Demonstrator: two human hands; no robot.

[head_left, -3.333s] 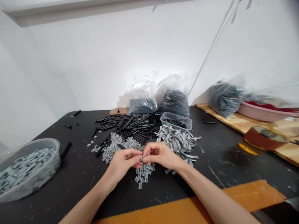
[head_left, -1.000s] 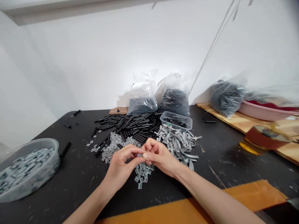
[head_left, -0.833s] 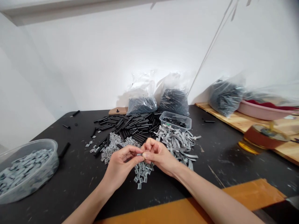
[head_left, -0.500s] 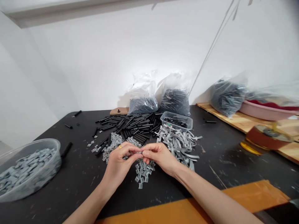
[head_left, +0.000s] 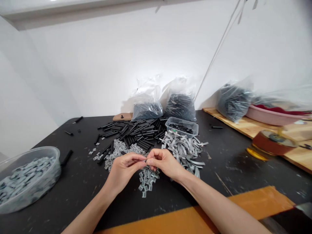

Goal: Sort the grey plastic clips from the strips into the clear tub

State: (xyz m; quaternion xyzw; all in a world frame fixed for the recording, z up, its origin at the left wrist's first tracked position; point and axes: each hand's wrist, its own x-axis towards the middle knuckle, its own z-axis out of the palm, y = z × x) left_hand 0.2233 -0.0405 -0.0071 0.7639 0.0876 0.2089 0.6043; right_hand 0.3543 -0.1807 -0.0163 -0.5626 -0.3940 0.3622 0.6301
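Observation:
My left hand (head_left: pixel 127 167) and my right hand (head_left: pixel 163 161) meet fingertip to fingertip over the middle of the table. Both are closed in a pinch on something small and greyish, mostly hidden by the fingers. Directly below them lies a heap of small grey plastic buckles (head_left: pixel 148 179), which continues behind the left hand as a larger pile (head_left: pixel 119 150). Grey strap pieces (head_left: pixel 182 148) are heaped just beyond the right hand. Farther back spreads a pile of black rods (head_left: pixel 136 130).
At left stands a clear tub (head_left: pixel 52 162) of grey pieces. A clear plastic box (head_left: pixel 195 129) holds small black parts; bags (head_left: pixel 147 109) (head_left: pixel 180 105) stand behind. To the right are a tape roll (head_left: pixel 268 144), a wooden board (head_left: pixel 227 125) and a pink basin (head_left: pixel 270 116). Orange tape (head_left: pixel 263 201) crosses the front.
The whole scene has shifted slightly left as the camera turned. Both hands stay together in nearly the same pinch, with small changes in the fingers.

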